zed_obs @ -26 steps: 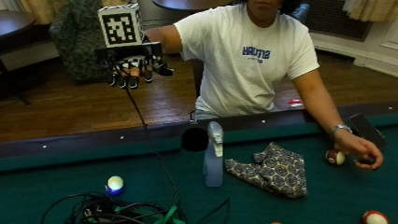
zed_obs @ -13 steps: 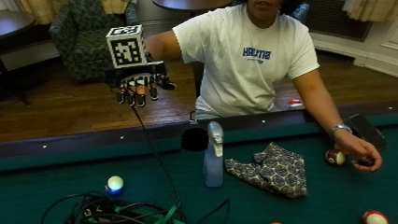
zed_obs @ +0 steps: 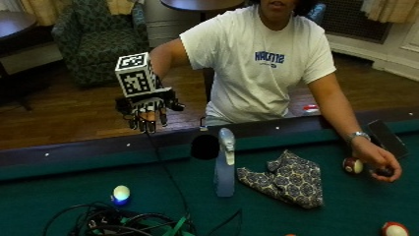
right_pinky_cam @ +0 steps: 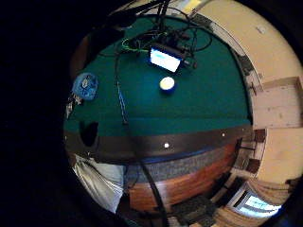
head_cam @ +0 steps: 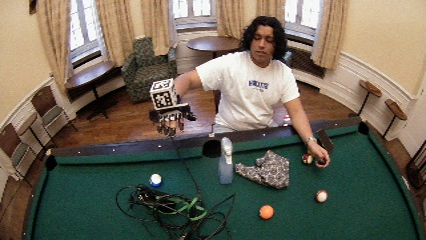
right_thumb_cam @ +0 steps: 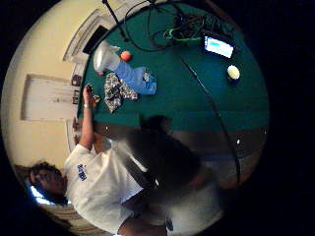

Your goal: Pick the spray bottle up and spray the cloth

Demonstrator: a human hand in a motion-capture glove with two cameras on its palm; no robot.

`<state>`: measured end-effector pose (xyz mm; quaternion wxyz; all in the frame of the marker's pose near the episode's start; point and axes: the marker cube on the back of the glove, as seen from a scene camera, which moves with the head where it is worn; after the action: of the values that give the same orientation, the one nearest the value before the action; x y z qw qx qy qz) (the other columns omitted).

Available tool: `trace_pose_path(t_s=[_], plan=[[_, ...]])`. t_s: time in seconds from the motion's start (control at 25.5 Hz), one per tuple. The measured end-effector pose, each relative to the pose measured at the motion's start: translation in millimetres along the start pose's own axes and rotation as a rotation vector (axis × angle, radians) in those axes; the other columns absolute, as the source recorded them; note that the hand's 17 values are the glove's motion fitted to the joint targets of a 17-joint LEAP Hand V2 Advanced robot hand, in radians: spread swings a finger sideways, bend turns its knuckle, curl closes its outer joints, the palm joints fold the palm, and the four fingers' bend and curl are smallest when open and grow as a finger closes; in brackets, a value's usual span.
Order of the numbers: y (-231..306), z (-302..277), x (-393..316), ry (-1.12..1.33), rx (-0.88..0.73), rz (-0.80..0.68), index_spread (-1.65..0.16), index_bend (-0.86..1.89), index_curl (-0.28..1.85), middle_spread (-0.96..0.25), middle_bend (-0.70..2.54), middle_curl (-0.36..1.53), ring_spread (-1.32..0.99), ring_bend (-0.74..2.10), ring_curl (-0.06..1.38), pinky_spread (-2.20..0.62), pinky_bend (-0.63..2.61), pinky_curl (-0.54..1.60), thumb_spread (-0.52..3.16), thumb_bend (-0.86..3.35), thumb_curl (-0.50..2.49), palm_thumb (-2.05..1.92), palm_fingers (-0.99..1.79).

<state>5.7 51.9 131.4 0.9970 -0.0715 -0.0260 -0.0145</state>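
So far: nothing in the task is done yet, as far as I can judge.
Right hand: the gloved hand [zed_obs: 148,112] hangs in the air over the rail of the tabletop [zed_obs: 78,189], off to one side of the spray bottle. Its fingers [zed_obs: 150,125] point down, loose and a little apart. It holds nothing.
Spray bottle: the spray bottle [zed_obs: 225,164] stands upright on the green tabletop, near the pocket in the rail. Nothing touches it. From the thumb side of the palm it [right_thumb_cam: 123,69] shows well away from the hand, right beside the cloth.
Cloth: the cloth [zed_obs: 286,178] lies bunched up on the tabletop, just beside the bottle, between the bottle and the person's bare hand [zed_obs: 379,162]. I cannot tell if it is wet or dry.
Bare hand: it rests on the tabletop near a striped ball [zed_obs: 353,166], apart from the cloth.
Other things: a glowing ball [zed_obs: 120,193] and a pile of cables [zed_obs: 124,223] lie on the tabletop below the gloved hand.
Still to do: reach down to the bottle, grab it, lift it, aim it at the cloth and squeeze. That is all of the job.
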Motion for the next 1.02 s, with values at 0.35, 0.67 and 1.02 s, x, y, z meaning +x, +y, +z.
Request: trace_pose_path(t_s=[0.35, 0.67, 1.02], plan=[[14.9, 38.2, -0.6, -0.078, 0.018, -0.028, -0.45, 0.14, 0.22, -0.13, 0.19, 0.27, -0.12, 0.29, 0.23, 0.21, 0.44, 0.30, 1.03, -0.02, 0.24, 0.23, 0.29], [27.9, 78.6, -10.7, -0.193, -0.026, -0.021, -0.45, 0.14, 0.23, -0.13, 0.19, 0.29, -0.12, 0.29, 0.24, 0.21, 0.44, 0.31, 1.03, -0.02, 0.25, 0.23, 0.29], [27.6, 107.7, -36.4, -0.443, -0.014, -0.005, -0.45, 0.14, 0.23, -0.13, 0.19, 0.30, -0.13, 0.30, 0.26, 0.21, 0.43, 0.32, 1.04, -0.02, 0.26, 0.25, 0.29]])
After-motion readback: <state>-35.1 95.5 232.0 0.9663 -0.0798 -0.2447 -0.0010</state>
